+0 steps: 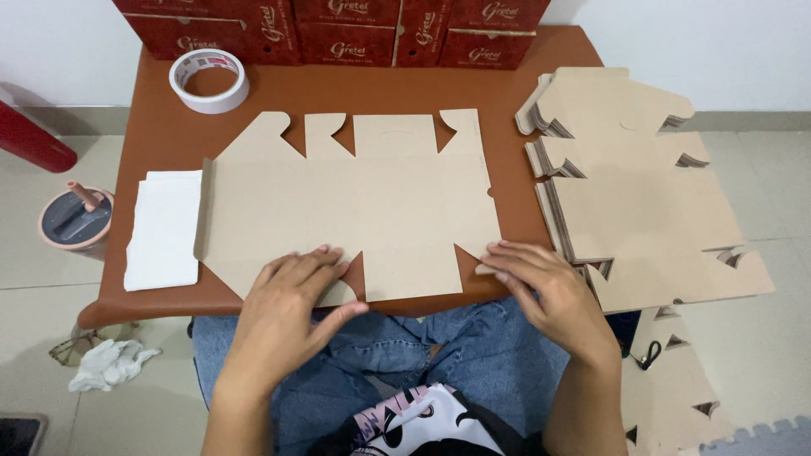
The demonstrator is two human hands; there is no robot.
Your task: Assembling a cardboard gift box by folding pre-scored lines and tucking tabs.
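Observation:
A flat, die-cut brown cardboard box blank [380, 198] lies spread on the reddish-brown table [160, 127]. My left hand [291, 304] rests flat on the blank's near-left flap, fingers spread, thumb out to the right. My right hand [541, 291] presses on the near-right corner flap, fingertips at its edge. Neither hand grips anything. My knees in blue jeans show under the table's near edge.
A stack of several identical flat blanks [634, 194] overhangs the table's right side. A roll of tape [209, 80] sits back left, and a white folded sheet [163, 228] lies at the left. Red printed boxes [338, 29] line the back. A lidded cup [76, 218] stands on the floor.

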